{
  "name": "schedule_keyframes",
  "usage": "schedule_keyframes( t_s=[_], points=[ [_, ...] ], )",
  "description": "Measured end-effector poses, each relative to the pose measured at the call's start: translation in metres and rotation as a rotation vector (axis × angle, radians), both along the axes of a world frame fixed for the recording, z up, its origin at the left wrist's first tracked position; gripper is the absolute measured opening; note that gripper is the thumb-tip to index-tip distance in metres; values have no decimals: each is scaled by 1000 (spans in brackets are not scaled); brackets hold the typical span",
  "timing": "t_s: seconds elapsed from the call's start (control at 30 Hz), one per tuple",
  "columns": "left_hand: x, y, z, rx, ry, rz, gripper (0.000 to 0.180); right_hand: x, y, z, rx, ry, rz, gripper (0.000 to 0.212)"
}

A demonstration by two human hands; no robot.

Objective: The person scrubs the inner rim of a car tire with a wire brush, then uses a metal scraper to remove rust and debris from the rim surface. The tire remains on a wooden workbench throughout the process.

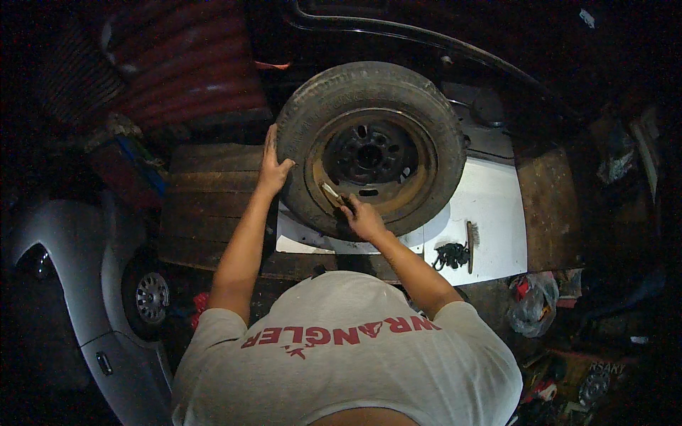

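**Wheel leaning on its edge: slip and tip risk**

Your left hand (272, 165) lies flat against the tyre (369, 145) at its nine o'clock wall, fingers spread, gripping nothing. Your right hand (364, 219) is closed around a small brush (332, 194), its pale end against the rusty rim (371, 157) at about seven o'clock. The wheel sits tilted on a white panel (490, 206) at scene centre.

Risks, as judged: hard strokes could roll or tip the wheel, since only one palm steadies it; the smooth panel may let it slide; rust flakes could reach your eyes.

Count: one tyre, one rim, one panel, one wire brush (469, 245) lying at four o'clock beside one dark bundle (450, 254).
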State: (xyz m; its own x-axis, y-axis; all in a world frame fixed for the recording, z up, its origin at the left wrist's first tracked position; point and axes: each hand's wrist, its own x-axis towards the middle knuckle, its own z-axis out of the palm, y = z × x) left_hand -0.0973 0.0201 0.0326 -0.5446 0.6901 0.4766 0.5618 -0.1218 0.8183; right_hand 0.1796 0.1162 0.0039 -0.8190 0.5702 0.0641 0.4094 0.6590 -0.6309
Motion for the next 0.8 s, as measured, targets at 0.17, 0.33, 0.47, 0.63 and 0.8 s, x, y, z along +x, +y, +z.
schedule_keyframes(
  t_s=[0.17, 0.33, 0.47, 0.63, 0.8],
  points=[
    [15, 1, 6, -73, 124, 139, 107, -20, 8, 36, -90, 405, -173, 36],
    [21, 3, 8, -104, 120, 172, 117, -11, -12, 37, -103, -28, -64, 37],
    [27, 3, 15, -126, 125, 205, 117, 34, 4, 24, -149, -212, -17, 43],
    [27, 4, 10, -101, 142, 240, 114, 10, 6, 45, -132, -166, -85, 39],
    [34, -9, -8, -144, 64, 233, 121, 15, -5, 41, -137, -288, -90, 40]
  ],
)
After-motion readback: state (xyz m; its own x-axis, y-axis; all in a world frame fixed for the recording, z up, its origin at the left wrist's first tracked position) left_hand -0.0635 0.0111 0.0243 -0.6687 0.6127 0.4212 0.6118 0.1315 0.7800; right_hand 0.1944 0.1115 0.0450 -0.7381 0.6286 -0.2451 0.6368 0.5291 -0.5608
